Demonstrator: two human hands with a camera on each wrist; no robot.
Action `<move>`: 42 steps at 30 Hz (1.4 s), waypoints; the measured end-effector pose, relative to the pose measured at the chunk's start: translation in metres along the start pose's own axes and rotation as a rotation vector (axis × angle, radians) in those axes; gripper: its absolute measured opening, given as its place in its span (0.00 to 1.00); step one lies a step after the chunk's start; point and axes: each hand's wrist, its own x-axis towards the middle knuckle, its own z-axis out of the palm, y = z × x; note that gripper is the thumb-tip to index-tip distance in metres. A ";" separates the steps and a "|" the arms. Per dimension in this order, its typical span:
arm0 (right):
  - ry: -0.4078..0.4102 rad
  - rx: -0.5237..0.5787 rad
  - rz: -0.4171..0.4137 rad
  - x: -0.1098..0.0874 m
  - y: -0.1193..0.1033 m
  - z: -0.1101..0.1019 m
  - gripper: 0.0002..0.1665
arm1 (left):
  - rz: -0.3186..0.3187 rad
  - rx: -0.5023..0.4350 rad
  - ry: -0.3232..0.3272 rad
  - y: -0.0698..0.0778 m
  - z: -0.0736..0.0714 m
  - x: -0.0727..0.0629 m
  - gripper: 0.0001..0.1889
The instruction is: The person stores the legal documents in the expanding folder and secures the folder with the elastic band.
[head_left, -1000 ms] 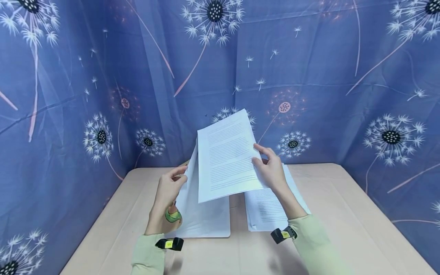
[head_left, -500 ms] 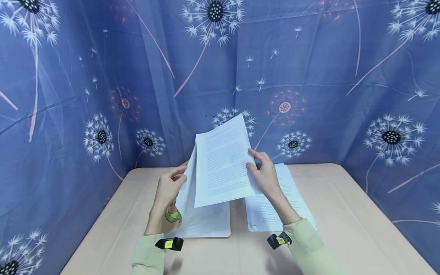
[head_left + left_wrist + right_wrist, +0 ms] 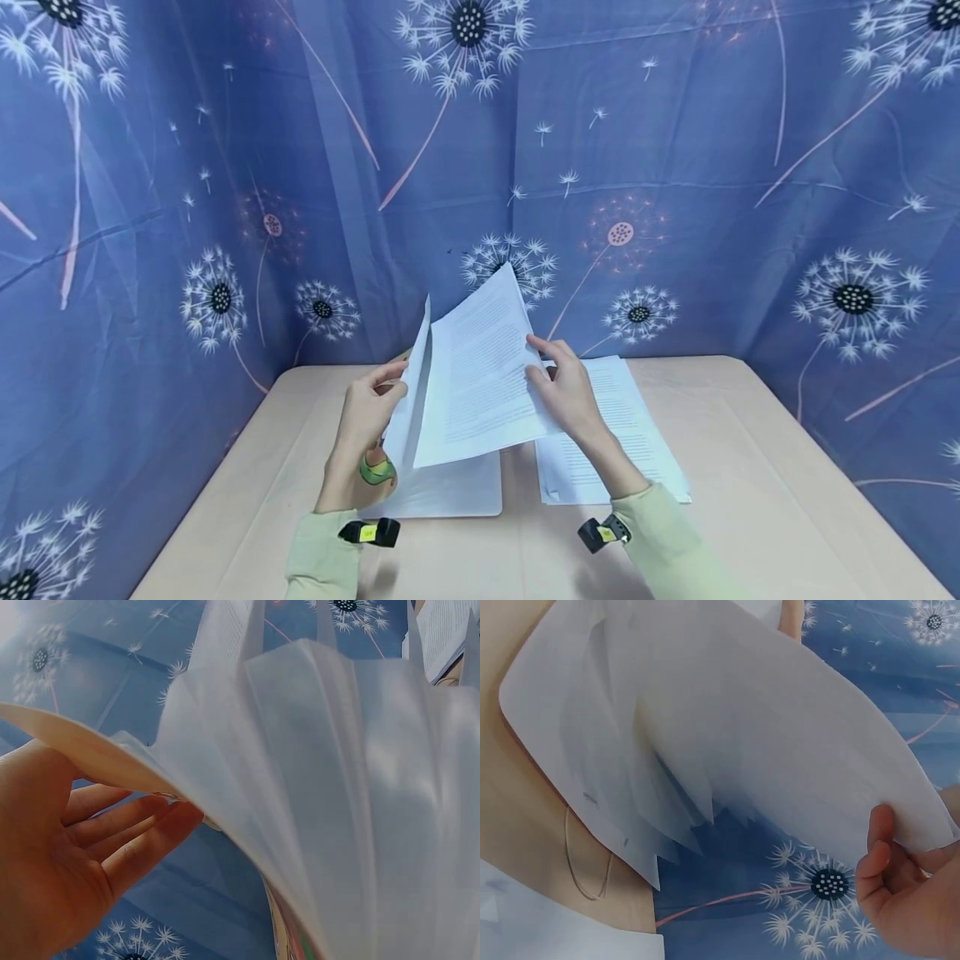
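An expanding file folder lies opened at the table's middle-left, its cover raised. My left hand holds the raised cover by its edge, thumb on one side and fingers on the other. In the left wrist view, several translucent pockets fan out beside that cover. My right hand pinches the right edge of some printed paper sheets. The sheets slant over the folder, their left edge close beside the raised cover. In the right wrist view, the right fingers curl at the corner of the bowed paper.
A stack of printed paper lies on the table to the right of the folder, partly under my right forearm. An elastic loop hangs from the folder's edge. A blue dandelion-print curtain closes off the back and sides.
My right hand has moved left and down with the sheets, bringing them lower and nearer the raised cover. More of the right-hand stack shows. My left hand has stayed in place.
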 end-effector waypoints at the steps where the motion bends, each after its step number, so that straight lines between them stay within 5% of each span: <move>1: -0.003 0.000 -0.005 0.000 0.000 0.002 0.28 | 0.002 0.000 0.002 0.000 0.000 0.000 0.19; 42: -0.120 0.081 0.014 -0.006 0.009 0.059 0.29 | 0.004 0.031 0.003 -0.002 0.003 0.000 0.20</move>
